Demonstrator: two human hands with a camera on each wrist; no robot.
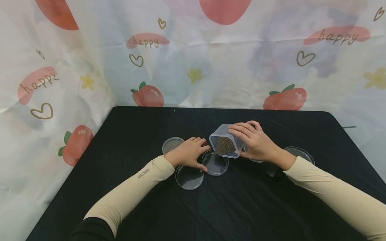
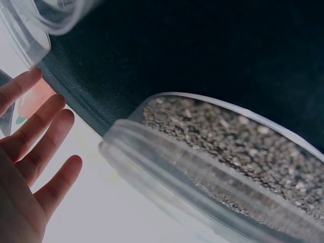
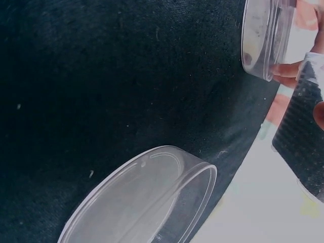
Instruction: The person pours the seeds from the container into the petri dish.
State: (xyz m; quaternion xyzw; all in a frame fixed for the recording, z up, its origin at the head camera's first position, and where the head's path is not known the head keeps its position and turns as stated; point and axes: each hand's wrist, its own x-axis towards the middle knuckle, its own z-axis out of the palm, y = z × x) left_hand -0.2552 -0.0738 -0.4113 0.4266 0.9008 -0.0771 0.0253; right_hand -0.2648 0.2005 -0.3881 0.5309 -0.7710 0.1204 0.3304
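Note:
My right hand (image 1: 254, 139) grips a clear plastic tub (image 1: 213, 142) from its right side. The tub is tipped on its side, mouth toward me, with brown grains (image 1: 225, 145) gathered inside it. Just below its mouth lies a clear round dish (image 1: 215, 164). My left hand (image 1: 188, 152) is at that dish's left side, thumb and fingertips close to the rim. In the left wrist view, the left fingers (image 2: 43, 142) are spread and fairly straight. Partly behind the left wrist is a round dish of greyish grains (image 1: 172, 144), seen large in the left wrist view.
Another clear dish (image 1: 190, 179) lies nearer me, below the left hand. A further dish (image 1: 301, 154) is partly hidden by the right forearm, and one more (image 1: 257, 161) by the right hand. Black cloth (image 1: 229, 207) covers the table; a printed curtain (image 1: 229, 67) hangs behind.

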